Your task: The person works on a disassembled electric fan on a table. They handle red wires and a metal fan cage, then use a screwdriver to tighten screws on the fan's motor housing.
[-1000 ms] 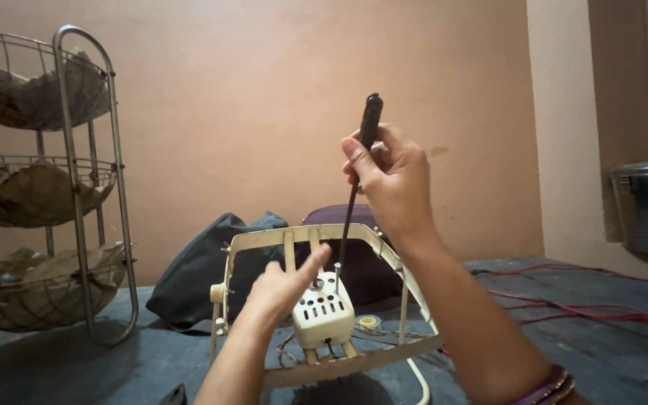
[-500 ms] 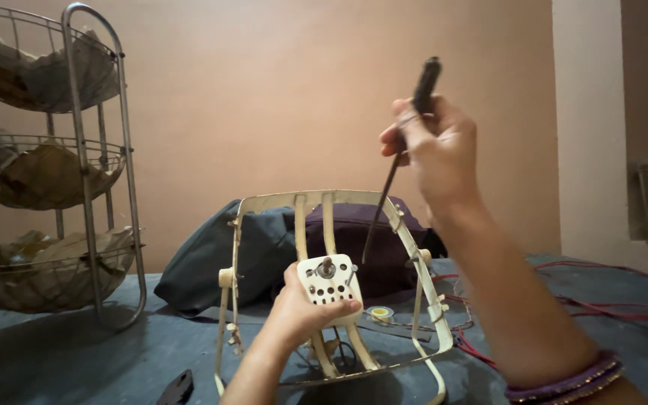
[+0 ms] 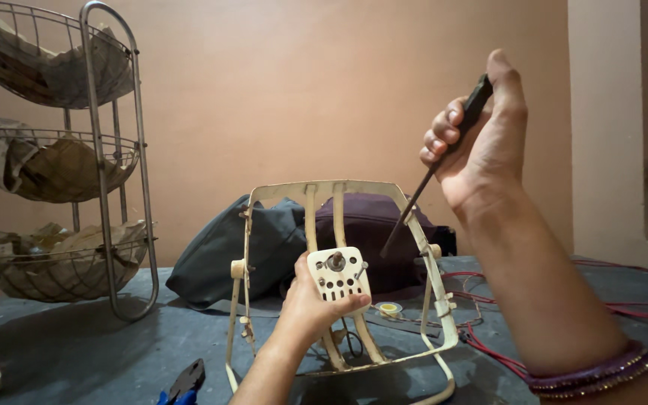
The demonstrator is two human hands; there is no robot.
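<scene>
A cream metal frame [image 3: 324, 191] stands upright on the grey floor, with a small perforated cream plate [image 3: 339, 279] at its middle. My left hand [image 3: 310, 306] grips that plate from the left, thumb under it. My right hand [image 3: 481, 135] is raised to the right above the frame, closed around the black handle of a screwdriver [image 3: 433, 171]. The thin shaft points down and left, its tip close to the frame's right bar. Bangles circle my right wrist.
A three-tier wire rack [image 3: 106, 157] holding crumpled cloth stands at the left. Dark bags [image 3: 264, 240] lie behind the frame. Red cables [image 3: 639, 307] run across the floor at right. Blue-handled pliers [image 3: 185, 382] lie near the bottom edge. A small yellow-white roll [image 3: 390, 308] sits behind the frame.
My right hand with the screwdriver moved up and to the right, away from the frame's middle. My left hand shifted its grip onto the perforated plate, now turned toward me.
</scene>
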